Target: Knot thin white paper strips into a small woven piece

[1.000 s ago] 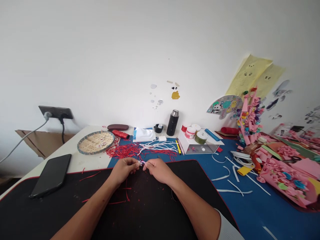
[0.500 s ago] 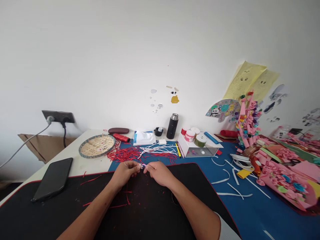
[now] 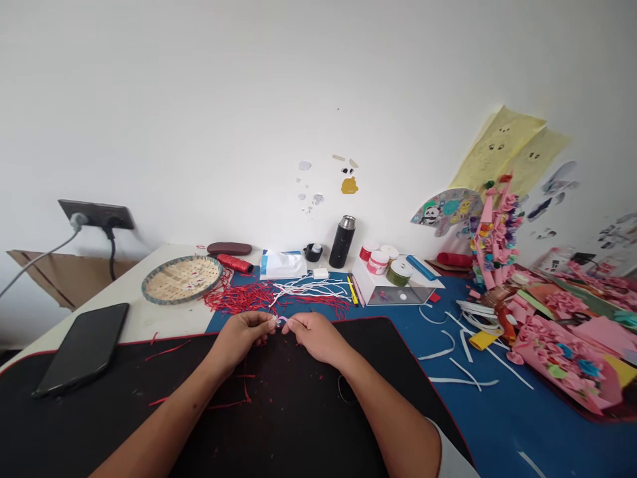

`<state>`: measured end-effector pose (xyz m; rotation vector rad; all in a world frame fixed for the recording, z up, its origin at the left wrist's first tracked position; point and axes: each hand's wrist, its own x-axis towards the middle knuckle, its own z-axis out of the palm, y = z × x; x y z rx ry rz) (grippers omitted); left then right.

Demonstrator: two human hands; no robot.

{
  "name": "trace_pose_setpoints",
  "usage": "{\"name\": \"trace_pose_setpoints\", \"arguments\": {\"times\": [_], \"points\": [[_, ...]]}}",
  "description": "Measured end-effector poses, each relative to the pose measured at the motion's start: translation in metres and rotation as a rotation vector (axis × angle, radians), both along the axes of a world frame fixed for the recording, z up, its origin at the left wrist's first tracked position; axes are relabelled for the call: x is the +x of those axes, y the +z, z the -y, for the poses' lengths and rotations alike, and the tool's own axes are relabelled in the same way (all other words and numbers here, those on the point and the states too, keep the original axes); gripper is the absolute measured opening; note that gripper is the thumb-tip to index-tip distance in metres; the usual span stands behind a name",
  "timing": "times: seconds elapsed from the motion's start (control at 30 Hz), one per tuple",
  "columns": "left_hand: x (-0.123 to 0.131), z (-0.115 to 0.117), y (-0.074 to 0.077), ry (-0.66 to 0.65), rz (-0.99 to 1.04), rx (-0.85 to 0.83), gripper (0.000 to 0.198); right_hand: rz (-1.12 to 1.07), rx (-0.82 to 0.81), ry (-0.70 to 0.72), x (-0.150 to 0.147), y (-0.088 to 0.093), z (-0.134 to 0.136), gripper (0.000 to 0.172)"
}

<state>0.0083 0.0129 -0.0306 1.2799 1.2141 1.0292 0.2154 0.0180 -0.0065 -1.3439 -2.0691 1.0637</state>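
Note:
My left hand [image 3: 240, 338] and my right hand [image 3: 317, 337] meet at the fingertips above the far edge of a black desk mat [image 3: 293, 418]. Both pinch a tiny pink and white craft piece [image 3: 277, 322], too small to make out in detail. A thin thread seems to run from it past my right fingers. Just beyond my hands lies a tangle of red paper strips [image 3: 239, 299], with white strips [image 3: 308, 288] beside it. Loose red scraps [image 3: 233, 392] lie on the black mat below my wrists.
A woven bamboo tray [image 3: 182, 279] and a black phone [image 3: 81, 348] lie to the left. Further back stand a black thermos [image 3: 342, 242], a red thread spool [image 3: 235, 263] and a white box with jars [image 3: 393, 289]. Pink foam crafts [image 3: 562, 358] are heaped on the blue mat [image 3: 497, 425] at right.
The whole scene has shifted slightly left in view with my head. My hands stay close together, still pinching the small piece.

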Motion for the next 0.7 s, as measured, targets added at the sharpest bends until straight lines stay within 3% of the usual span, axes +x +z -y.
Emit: {"name": "trace_pose_setpoints", "arguments": {"times": [0.37,0.7], "points": [[-0.001,0.0,0.002,0.023,0.03,-0.018,0.037,-0.027,0.005,0.031,0.0,0.006,0.004,0.033],[0.0,0.001,0.004,0.042,0.04,0.0,0.038,-0.055,-0.001,0.012,-0.003,-0.006,0.002,0.033]]}}
